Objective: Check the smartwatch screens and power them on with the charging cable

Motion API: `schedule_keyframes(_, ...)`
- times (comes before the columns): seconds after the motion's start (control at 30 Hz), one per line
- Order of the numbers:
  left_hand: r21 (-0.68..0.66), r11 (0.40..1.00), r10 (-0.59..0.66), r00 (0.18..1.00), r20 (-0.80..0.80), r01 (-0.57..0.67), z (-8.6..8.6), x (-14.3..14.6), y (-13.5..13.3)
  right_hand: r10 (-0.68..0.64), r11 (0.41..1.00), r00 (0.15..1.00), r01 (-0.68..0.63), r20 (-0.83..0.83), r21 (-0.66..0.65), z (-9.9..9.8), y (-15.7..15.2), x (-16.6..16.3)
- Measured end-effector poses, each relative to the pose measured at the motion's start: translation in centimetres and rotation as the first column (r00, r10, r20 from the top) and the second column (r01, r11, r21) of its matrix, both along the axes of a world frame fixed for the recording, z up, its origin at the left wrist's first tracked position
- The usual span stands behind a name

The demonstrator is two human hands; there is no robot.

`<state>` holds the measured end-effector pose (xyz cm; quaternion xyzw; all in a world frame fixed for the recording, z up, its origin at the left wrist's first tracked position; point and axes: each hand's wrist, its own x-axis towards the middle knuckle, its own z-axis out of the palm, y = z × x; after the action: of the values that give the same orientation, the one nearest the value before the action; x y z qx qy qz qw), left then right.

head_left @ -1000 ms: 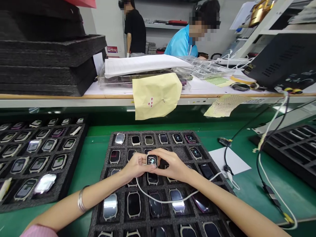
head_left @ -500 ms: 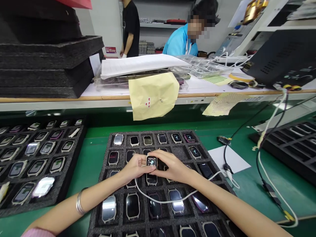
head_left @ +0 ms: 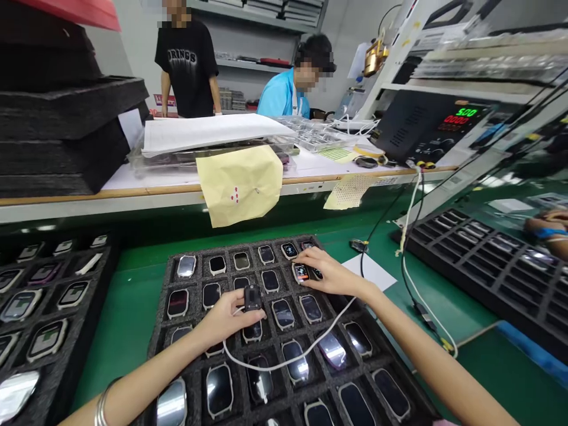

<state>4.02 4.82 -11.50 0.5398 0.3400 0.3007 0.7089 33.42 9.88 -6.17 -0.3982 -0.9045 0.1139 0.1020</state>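
My left hand [head_left: 231,316] is closed around a small black block [head_left: 252,297] with a white cable [head_left: 284,368] trailing from it in a loop over the tray. Up and to the right, my right hand [head_left: 326,270] grips a smartwatch case [head_left: 302,272] between thumb and fingers, at a slot in the tray's upper right. Its screen is lit with some orange. Both hands are over the black foam tray [head_left: 202,343], whose slots hold many strapless watch cases, mostly with dark screens. One watch with a lit dial [head_left: 289,250] lies just beyond my right fingers.
Another foam tray of watch cases [head_left: 44,340] lies at left, and a further tray [head_left: 470,242] at right. Cables [head_left: 419,278] hang from a power supply [head_left: 426,127] on the raised shelf. White paper [head_left: 377,273] lies on the green bench. Two people are behind the shelf; another person's hand [head_left: 550,228] shows far right.
My hands have separated. My right hand has carried the watch to the tray's upper-right slot, while my left keeps the black block. The view has swung right.
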Motion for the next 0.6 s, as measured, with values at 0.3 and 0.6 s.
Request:
schedule_keyframes(0.3, -0.004, 0.999, 0.044, 0.998, 0.038, -0.044, -0.1, 0.2, 0.2, 0.106, 0.994, 0.986, -0.109, 0.127, 0.016, 0.2, 0.7, -6.6)
schedule_keyframes(0.6, -0.066, 0.998, 0.014, 1.0, -0.008, -0.014, -0.2, -0.2, 0.6, 0.054, 0.998, 0.997, -0.052, -0.052, 0.035, -0.3, 0.1, -7.4)
